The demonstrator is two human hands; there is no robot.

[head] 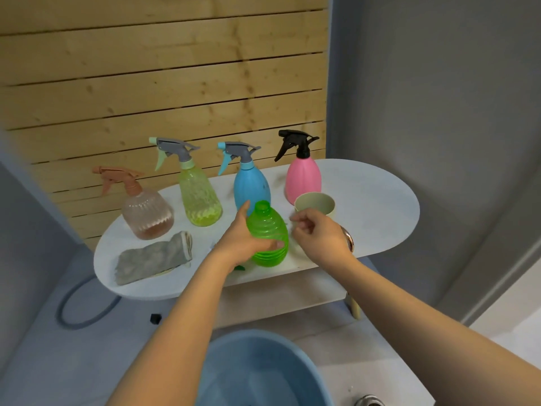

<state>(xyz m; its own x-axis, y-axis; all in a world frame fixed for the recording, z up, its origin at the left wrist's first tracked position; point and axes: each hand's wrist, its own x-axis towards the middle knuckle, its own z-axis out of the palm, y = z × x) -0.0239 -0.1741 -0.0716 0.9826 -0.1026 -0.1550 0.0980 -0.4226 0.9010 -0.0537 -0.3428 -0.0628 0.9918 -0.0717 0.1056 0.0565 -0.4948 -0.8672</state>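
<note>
The green bottle (268,238), uncapped, stood upright on the white table (380,206). The left hand (244,243) gripped the bottle from its left side, with the thumb across the front and the forefinger raised beside the neck. The right hand (320,237) hovered just right of the bottle and apart from it, fingers curled; whether they pinched anything could not be told. A blue sprayer (251,186) stood behind the bottle, a beige cup (314,204) behind-right, and a grey cloth (152,259) lay left.

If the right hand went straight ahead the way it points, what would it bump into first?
Probably the green bottle, near its neck; the fingers might slip past toward the blue bottle.
</note>
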